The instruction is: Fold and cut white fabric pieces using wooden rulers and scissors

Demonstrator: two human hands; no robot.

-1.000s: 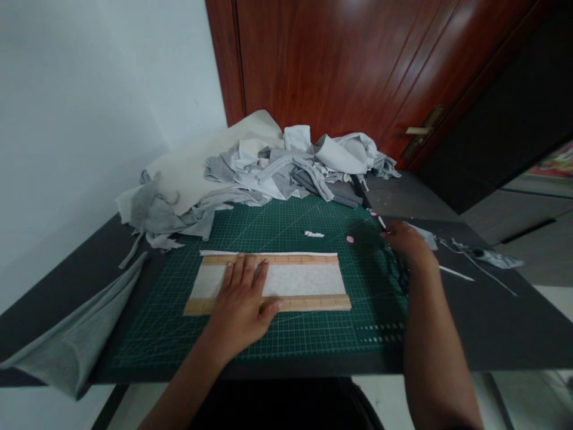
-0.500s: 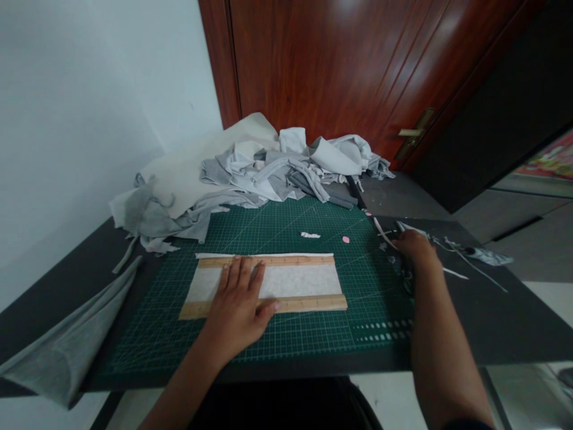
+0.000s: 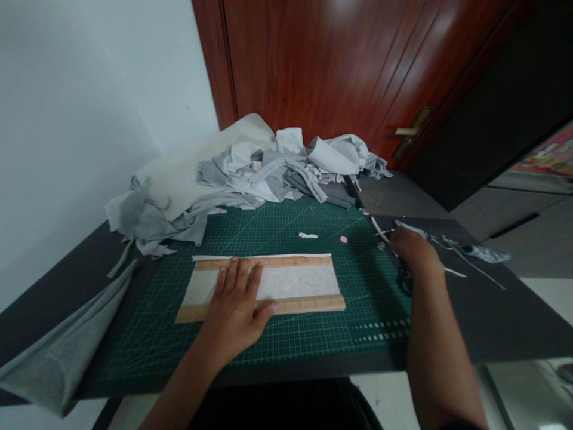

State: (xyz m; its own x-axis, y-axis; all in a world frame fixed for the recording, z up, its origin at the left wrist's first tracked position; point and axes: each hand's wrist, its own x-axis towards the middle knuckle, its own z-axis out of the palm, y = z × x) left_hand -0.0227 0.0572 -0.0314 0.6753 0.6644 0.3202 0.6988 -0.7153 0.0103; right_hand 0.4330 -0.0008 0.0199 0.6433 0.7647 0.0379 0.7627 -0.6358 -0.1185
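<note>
My left hand (image 3: 238,307) lies flat with its fingers spread over a pale rectangular fabric piece (image 3: 298,282). Two wooden rulers lie along that piece: its fingertips press the far ruler (image 3: 295,261) and its thumb rests on the near ruler (image 3: 308,304). A thin strip of the fabric shows past the far ruler. At the right edge of the green cutting mat (image 3: 308,340), my right hand (image 3: 409,245) is closed around what look like scissors (image 3: 405,280); dark loop-like handles show below the hand, and its fingertips are partly hidden. Narrow white strips lie beside it.
Grey and white fabric scraps (image 3: 277,173) are heaped at the back. A folded grey cloth (image 3: 71,346) hangs over the table's left front edge. A white scrap (image 3: 308,235) and a pink piece (image 3: 343,239) lie on the mat. Behind stands a brown door (image 3: 313,65).
The whole view has shifted slightly. My left hand stays in place on the rulers, and my right hand has moved only a little at the mat's right edge.
</note>
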